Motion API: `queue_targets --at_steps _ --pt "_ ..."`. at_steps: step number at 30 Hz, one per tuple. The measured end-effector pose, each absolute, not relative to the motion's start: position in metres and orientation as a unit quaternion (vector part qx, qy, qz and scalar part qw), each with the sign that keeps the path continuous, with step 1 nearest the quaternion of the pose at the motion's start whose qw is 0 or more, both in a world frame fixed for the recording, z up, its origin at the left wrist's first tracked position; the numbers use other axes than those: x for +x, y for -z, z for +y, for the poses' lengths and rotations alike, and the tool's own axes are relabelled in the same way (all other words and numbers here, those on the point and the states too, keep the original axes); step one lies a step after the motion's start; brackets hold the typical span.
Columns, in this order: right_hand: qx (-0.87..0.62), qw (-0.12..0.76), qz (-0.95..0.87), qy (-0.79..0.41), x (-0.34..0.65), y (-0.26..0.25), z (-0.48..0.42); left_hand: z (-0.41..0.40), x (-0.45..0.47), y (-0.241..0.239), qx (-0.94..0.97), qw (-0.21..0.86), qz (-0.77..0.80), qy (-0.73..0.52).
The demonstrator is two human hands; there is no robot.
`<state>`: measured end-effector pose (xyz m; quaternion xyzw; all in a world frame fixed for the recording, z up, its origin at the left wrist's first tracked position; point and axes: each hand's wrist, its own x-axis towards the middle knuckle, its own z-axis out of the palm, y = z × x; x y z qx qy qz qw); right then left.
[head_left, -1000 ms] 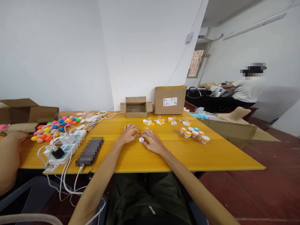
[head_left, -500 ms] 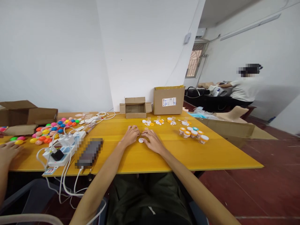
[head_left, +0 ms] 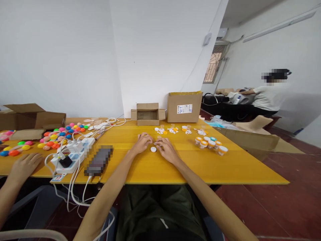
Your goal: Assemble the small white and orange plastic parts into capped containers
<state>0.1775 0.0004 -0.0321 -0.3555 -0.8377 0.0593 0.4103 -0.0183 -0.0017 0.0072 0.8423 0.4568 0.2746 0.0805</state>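
White round plastic lid (head_left: pixel 153 149): flat on the yellow-brown wooden table (head_left: pixel 160 172), between the left hand (head_left: pixel 142 144) and the right hand (head_left: pixel 167 150); no finger covers it.
Lid and thumb: a second ago the right thumb lay against the lid, now clear of it; an orange piece then showing at the left fingertips is out of sight; I judge the handling has passed from the lid to small parts.
Left fingers: curled, palm down, near the right ones but apart; whether they grip anything, I cannot tell.
Right fingers: thumb and fingertips close about a small whitish piece (head_left: pixel 155 143); pinch or mere touch, cannot tell.
Pale cup-like piece (head_left: pixel 159 137): just beyond the right fingertips; material indistinct.
Clear plastic tubs with white, orange and teal lids (head_left: pixel 211 143): clustered to the right, well apart from both hands.
Obscured: both palms, under the knuckles; dark flat device (head_left: pixel 100 160), partly pixelated; neighbour's hand (head_left: pixel 26 164) visible, forearm cut off at left edge.
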Motion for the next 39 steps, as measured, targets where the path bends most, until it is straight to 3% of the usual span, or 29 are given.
queue_targets --at_steps 39 --pt "-0.366 0.419 -0.829 -0.054 0.1753 0.0316 -0.0008 -0.009 -0.0146 -0.0076 0.854 0.109 0.437 -0.26"
